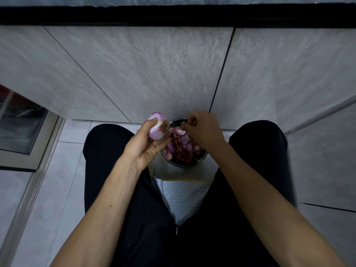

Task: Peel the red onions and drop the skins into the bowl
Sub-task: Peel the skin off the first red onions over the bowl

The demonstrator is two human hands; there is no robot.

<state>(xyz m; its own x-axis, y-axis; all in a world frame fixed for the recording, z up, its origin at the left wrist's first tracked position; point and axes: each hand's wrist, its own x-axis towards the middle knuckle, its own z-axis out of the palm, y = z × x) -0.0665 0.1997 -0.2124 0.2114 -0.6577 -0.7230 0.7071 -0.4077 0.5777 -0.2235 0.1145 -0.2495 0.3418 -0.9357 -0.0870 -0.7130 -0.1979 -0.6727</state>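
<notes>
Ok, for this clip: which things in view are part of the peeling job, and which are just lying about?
Job:
pale purple half-peeled red onion, held by left hand
right hand
dark round metal bowl
pink-red skins inside it

Lying about:
white cloth on lap
framed glass panel

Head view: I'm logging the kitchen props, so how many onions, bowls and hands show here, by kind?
Red onion: 1, held in the left hand
Bowl: 1, holding a heap of skins too jumbled to count
Hands: 2, left hand and right hand
Total: 4
</notes>
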